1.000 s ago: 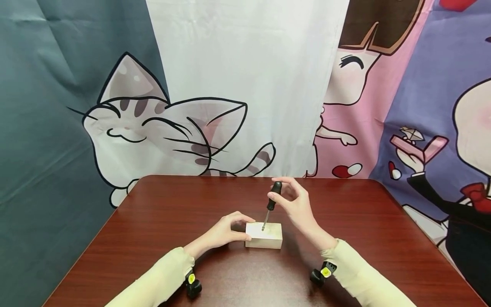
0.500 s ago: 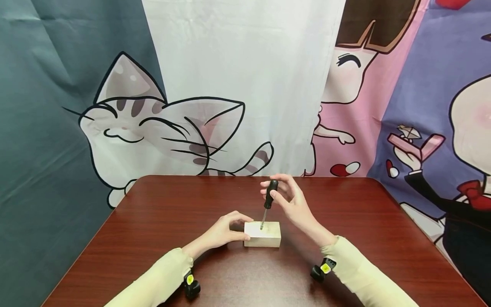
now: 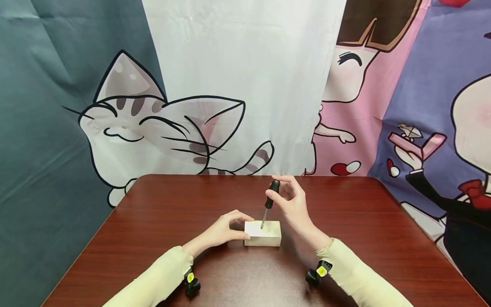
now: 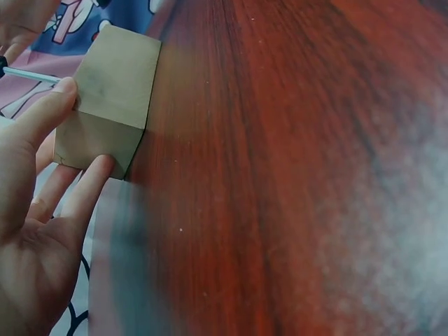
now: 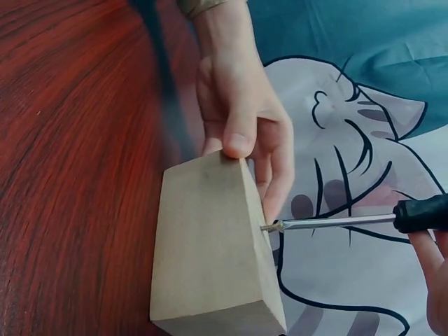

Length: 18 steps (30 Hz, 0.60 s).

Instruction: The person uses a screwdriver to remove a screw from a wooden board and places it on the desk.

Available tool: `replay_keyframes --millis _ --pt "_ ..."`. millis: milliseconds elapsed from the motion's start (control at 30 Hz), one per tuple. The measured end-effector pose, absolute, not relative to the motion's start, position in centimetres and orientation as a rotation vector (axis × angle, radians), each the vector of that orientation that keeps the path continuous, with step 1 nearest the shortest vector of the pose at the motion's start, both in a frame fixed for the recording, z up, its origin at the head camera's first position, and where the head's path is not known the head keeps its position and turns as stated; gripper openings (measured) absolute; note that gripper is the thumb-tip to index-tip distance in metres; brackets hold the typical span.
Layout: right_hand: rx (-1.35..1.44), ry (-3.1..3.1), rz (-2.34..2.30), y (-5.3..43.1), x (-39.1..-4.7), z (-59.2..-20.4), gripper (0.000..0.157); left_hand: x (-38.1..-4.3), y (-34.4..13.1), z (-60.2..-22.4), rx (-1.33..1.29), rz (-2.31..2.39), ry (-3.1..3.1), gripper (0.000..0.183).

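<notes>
A pale wooden block (image 3: pixel 262 239) lies on the table, held at its left end by my left hand (image 3: pixel 220 230). In the left wrist view, that thumb sits along the block's upper edge and fingertips press its end face. My right hand (image 3: pixel 293 207) pinches the black handle of a screwdriver (image 3: pixel 272 194) between thumb and fingers. The screwdriver stands almost upright, leaning slightly right, its shaft coming down to the block's top. In the right wrist view, the tip meets a small brass-coloured screw (image 5: pixel 271 227) standing a little out of that face.
The dark red wooden table (image 3: pixel 172 200) reaches back to a hanging cloth (image 3: pixel 249 64) printed with cartoon figures. A small black device is strapped to each wrist, below the cream sleeves (image 3: pixel 165 273).
My right thumb and fingers have rolled around the screwdriver handle one way, then back, with the handle tilting slightly. My left hand and the block have stayed put.
</notes>
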State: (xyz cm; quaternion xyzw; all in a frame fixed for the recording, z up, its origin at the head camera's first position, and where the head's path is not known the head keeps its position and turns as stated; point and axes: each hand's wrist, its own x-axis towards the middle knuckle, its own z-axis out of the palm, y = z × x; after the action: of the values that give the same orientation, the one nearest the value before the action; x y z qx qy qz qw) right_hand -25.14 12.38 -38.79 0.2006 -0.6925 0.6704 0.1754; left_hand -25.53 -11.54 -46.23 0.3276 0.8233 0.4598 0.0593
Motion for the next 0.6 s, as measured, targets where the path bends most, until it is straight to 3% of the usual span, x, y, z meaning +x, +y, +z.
replay_keyframes --millis 333,600 --pt "0.782 -1.943 2.046 13.23 -25.32 -38.84 0.043 -25.63 -11.57 -46.45 0.997 1.411 2.478 0.047" --pt "0.925 -1.975 1.746 13.11 -25.58 -39.46 0.043 -25.65 -11.52 -46.5 0.993 1.409 2.482 0.047"
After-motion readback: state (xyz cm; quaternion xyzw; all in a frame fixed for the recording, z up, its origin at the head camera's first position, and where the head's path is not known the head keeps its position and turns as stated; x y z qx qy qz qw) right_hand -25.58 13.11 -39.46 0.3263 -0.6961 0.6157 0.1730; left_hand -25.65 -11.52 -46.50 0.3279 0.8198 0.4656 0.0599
